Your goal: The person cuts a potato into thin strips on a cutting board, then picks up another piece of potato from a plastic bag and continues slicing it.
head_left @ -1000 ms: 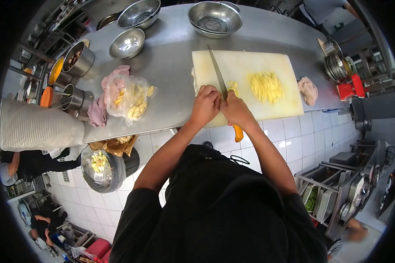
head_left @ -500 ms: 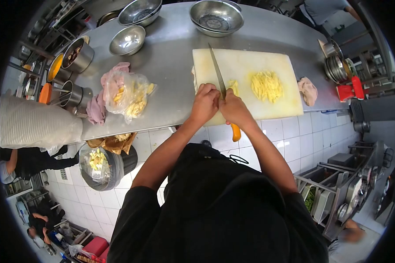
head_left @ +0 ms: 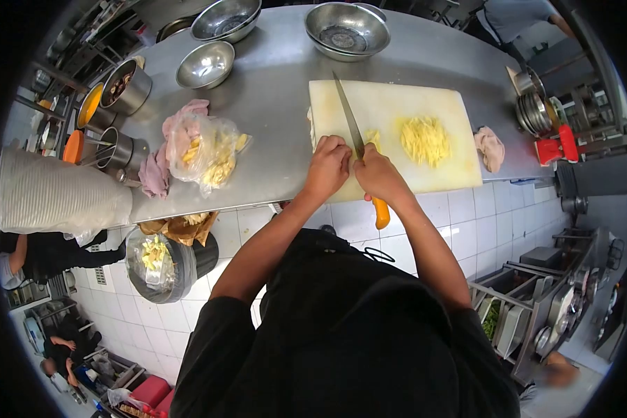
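Observation:
My right hand (head_left: 382, 175) is closed around a kitchen knife, whose orange handle (head_left: 381, 213) sticks out below my fist. The long blade (head_left: 348, 111) points away from me over the white cutting board (head_left: 355, 94). Left of the blade, my left hand (head_left: 329, 166) rests on the board's near left part with curled fingers; whatever is under them is hidden. A few thin yellow strips (head_left: 373, 136) lie just right of the blade. Farther right on the board is a larger pile of yellow strips (head_left: 426, 141).
Left on the steel table (head_left: 272, 104) lie a plastic bag of yellow pieces (head_left: 212, 157) and a pink cloth (head_left: 153, 173). Metal bowls (head_left: 347, 31) stand at the back. Another cloth (head_left: 490, 148) lies right of the board. A lined bin (head_left: 161, 282) stands below, left.
The knife handle has shifted slightly right and toward me with my right hand. My left hand stays curled beside the blade. The whole view has moved a little.

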Tool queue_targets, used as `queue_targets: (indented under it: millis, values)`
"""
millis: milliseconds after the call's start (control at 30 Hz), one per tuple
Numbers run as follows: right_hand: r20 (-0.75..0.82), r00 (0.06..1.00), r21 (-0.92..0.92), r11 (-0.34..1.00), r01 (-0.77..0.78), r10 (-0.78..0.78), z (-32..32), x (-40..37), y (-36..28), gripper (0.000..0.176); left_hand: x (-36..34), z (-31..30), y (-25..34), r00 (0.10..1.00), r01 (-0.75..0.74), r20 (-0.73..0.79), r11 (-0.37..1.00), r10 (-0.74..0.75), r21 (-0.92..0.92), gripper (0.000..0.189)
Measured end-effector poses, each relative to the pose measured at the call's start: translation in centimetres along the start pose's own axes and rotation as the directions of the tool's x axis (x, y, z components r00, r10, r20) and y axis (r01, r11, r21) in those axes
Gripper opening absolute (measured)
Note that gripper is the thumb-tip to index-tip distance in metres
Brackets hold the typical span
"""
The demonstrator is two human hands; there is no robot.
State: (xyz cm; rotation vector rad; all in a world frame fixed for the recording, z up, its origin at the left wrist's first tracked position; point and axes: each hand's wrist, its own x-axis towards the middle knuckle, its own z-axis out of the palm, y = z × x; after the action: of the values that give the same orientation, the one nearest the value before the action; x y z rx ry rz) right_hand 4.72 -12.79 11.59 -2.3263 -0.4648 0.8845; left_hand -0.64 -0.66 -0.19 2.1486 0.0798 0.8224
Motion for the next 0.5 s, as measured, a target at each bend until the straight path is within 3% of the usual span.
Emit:
queue_targets:
  millis: [500]
  values:
    - [-0.02,1.0,0.012,1.0,0.016,-0.015,0.6,0.4,0.3,0.026,-0.3,-0.1,0.0,1.0,-0.015,0.022,1.0,0.014,0.01,0.013]
